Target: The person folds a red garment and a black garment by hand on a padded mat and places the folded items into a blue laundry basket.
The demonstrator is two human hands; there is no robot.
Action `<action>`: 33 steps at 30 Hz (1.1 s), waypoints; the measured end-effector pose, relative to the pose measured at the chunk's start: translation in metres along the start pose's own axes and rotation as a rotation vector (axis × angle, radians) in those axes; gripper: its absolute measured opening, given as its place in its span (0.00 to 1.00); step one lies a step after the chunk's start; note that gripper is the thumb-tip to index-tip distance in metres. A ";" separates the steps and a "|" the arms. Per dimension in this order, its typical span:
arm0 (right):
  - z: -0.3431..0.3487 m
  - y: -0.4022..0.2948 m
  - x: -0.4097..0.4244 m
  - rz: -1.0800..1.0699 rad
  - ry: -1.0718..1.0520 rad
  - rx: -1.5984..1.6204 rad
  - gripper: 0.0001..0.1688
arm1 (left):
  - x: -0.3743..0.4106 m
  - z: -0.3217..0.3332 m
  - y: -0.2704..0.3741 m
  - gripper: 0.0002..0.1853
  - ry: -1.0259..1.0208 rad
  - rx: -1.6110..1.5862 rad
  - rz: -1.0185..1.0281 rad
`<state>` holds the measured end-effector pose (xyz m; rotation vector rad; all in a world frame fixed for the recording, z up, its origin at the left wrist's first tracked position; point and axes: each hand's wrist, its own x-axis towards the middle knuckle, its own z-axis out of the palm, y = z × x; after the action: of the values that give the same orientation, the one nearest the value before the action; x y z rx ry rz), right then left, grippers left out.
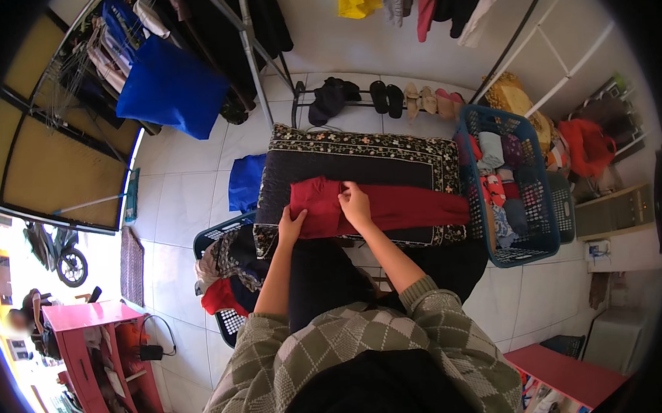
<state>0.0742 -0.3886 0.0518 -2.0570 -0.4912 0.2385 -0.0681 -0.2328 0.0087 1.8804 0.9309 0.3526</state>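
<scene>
A dark red garment (408, 206) lies lengthwise across a black, flower-bordered padded surface (362, 161), its left part folded over into thicker layers. At the lower left edge of the folded part, my left hand (292, 225) rests with its thumb on the cloth. My right hand (356, 202) pinches the cloth at the edge of the fold, near the garment's middle. The garment's right end reaches the rim of a blue plastic basket (476, 222), which holds several rolled clothes (492, 149).
Left of my legs stands another basket (202, 237) heaped with loose clothes (239, 260). Beyond the padded surface is a low shoe rack (299, 105) with sandals. Clothes and a blue bag (173, 86) hang at the upper left. A pink cabinet (92, 316) stands at the lower left.
</scene>
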 end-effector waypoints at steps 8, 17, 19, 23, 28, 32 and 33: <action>0.009 -0.021 -0.011 -0.315 0.067 -0.281 0.27 | -0.012 0.006 0.018 0.34 0.089 0.156 -0.011; 0.031 -0.013 -0.035 -0.434 -0.229 -0.580 0.41 | -0.020 0.007 0.031 0.35 0.084 0.153 0.046; 0.032 -0.010 -0.033 -0.419 -0.265 -0.557 0.41 | -0.028 0.016 0.050 0.34 0.128 0.203 0.089; 0.017 0.004 -0.018 -0.408 -0.390 -0.439 0.37 | -0.059 0.030 0.098 0.38 0.111 0.325 0.151; -0.015 0.007 0.011 0.040 -0.352 0.154 0.29 | -0.069 0.053 0.130 0.45 0.074 0.555 0.244; -0.012 0.007 0.003 0.344 -0.177 0.618 0.26 | -0.073 0.070 0.141 0.50 -0.012 0.599 0.179; -0.010 0.019 0.002 0.275 -0.156 0.553 0.25 | -0.074 0.073 0.141 0.50 -0.060 0.588 0.249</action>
<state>0.0841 -0.4044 0.0403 -1.5608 -0.1983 0.6294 -0.0106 -0.3672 0.1051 2.5420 0.8139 0.1749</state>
